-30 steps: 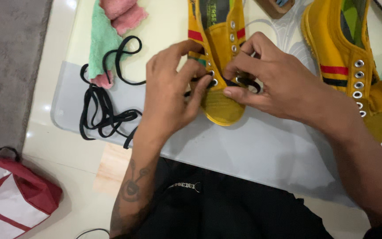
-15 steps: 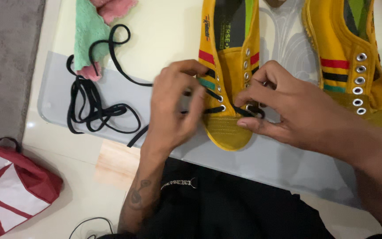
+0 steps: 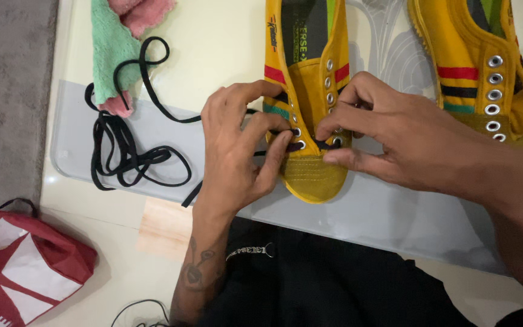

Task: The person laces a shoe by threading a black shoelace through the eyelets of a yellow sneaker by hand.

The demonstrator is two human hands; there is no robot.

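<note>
Both hands pinch the black lace: my left hand [image 3: 237, 142] and right hand [image 3: 388, 136] sit at the lowest holes of the yellow shoe [image 3: 307, 103] on the mat [image 3: 370, 212]. Only the bottom row is laced; upper holes wait. Loose lace [image 3: 122, 151] lies left by cloths [image 3: 119, 42]; another shoe [image 3: 479, 66] sits right.

I see my left hand [image 3: 237, 145] and right hand [image 3: 394, 136] pinching a black lace [image 3: 310, 145] at the lowest eyelets of a yellow shoe [image 3: 307, 91] on a pale mat [image 3: 370, 212]. A second yellow shoe [image 3: 473, 66] lies to the right. To the left I see loose black laces [image 3: 122, 151], a green cloth [image 3: 110, 54] and a red bag [image 3: 25, 266].
</note>
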